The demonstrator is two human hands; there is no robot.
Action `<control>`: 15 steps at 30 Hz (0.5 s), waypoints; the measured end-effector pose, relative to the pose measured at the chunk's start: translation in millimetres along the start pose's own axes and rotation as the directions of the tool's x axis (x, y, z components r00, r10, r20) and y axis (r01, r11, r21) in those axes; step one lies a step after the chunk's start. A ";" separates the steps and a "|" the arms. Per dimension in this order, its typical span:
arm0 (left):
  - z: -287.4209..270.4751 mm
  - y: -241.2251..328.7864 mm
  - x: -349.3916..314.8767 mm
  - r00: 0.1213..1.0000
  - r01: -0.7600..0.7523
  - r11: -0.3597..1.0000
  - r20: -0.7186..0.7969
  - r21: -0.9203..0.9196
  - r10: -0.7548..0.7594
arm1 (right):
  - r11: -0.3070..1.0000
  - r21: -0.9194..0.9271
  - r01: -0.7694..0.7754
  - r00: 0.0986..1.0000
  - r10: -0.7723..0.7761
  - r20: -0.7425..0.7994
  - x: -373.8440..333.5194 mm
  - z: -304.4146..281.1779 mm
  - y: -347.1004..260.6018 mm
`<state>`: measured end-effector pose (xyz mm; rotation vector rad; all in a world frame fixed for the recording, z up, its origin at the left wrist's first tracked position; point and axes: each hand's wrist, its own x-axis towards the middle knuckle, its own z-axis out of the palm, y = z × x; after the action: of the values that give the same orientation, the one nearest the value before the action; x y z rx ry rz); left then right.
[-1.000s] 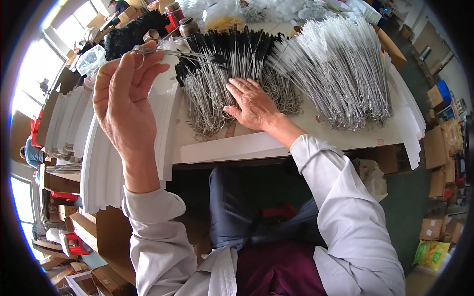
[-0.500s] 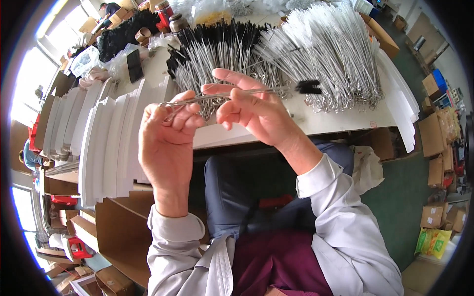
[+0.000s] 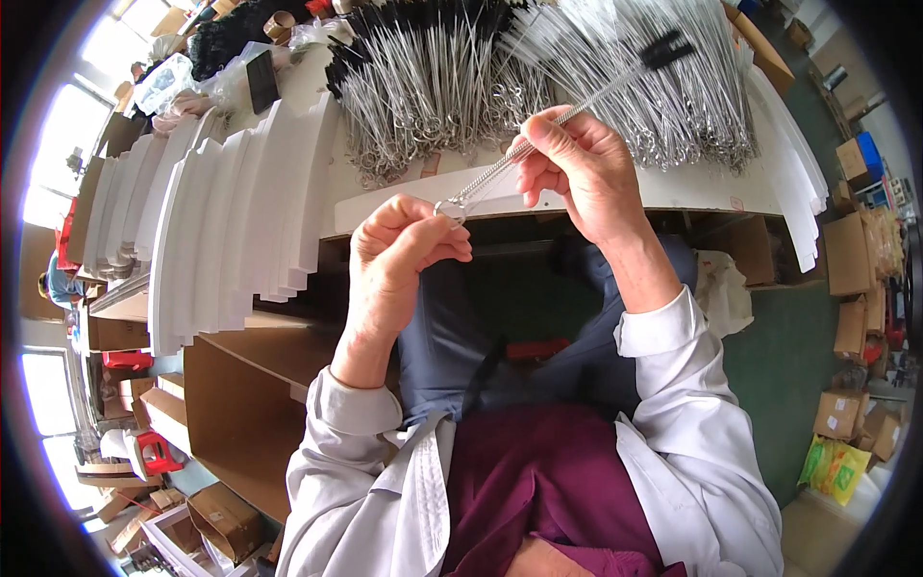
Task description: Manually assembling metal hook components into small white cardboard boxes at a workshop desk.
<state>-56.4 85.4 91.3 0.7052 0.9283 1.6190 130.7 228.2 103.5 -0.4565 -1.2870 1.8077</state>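
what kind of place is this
Probably a small workshop or factory floor: many wire-handled brushes lie in dense rows on a worktable, a large open carton stands below its left end, and more cardboard boxes line the right side.

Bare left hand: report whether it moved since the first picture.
Yes: the bare left hand has moved rightward and down the picture, judged against the long white strips.

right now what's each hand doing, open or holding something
Left hand: closed, pinching the looped ends of black-tipped brushes.
Right hand: closed, holding those brushes by their wire stems.
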 end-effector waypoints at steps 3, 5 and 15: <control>6.1 -7.2 0.8 0.998 -0.026 0.981 0.062 0.194 0.014 | 0.993 -0.027 0.119 0.991 -0.121 -0.065 -1.8 -1.7 -1.5; 12.4 -10.3 -0.6 0.997 -0.064 0.962 0.057 0.264 0.051 | 0.991 -0.050 0.122 0.987 -0.126 -0.103 -3.8 -4.0 -3.1; 33.1 -35.3 -3.3 0.992 -0.096 0.969 0.099 0.228 0.075 | 0.965 -0.181 0.190 0.865 -0.252 -0.434 -4.5 -4.2 2.6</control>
<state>-10.3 92.9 78.3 0.9841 1.0438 1.5543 135.2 226.8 98.7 -0.7264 -1.0792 1.3240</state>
